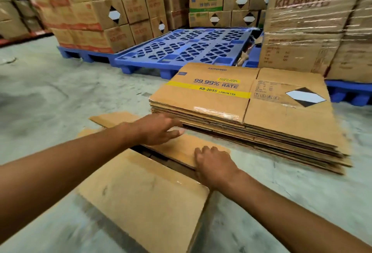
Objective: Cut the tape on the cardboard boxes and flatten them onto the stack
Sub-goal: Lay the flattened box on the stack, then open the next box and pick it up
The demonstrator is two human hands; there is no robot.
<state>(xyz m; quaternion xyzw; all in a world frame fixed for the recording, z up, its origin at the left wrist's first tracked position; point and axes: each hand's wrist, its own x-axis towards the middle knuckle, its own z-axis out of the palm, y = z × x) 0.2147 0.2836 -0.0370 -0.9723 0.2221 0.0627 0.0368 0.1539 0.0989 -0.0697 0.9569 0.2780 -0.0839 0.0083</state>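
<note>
A stack of flattened cardboard boxes [261,115] lies on the concrete floor at centre right, its top sheet printed with a yellow band and a black-and-white diamond. In front of it sits an opened brown box [145,196] with its flaps spread out. My left hand [159,130] stretches over the far flap, fingers apart, fingertips touching the near left corner of the stack. My right hand [213,164] rests palm down on the far flap [181,150], fingers curled at its edge. No knife shows in either hand.
An empty blue plastic pallet [181,49] lies behind the stack. Stacked cartons on blue pallets rise at the back left [90,17], and shrink-wrapped cartons [314,21] at the right. Bare grey concrete floor [50,95] spreads to the left.
</note>
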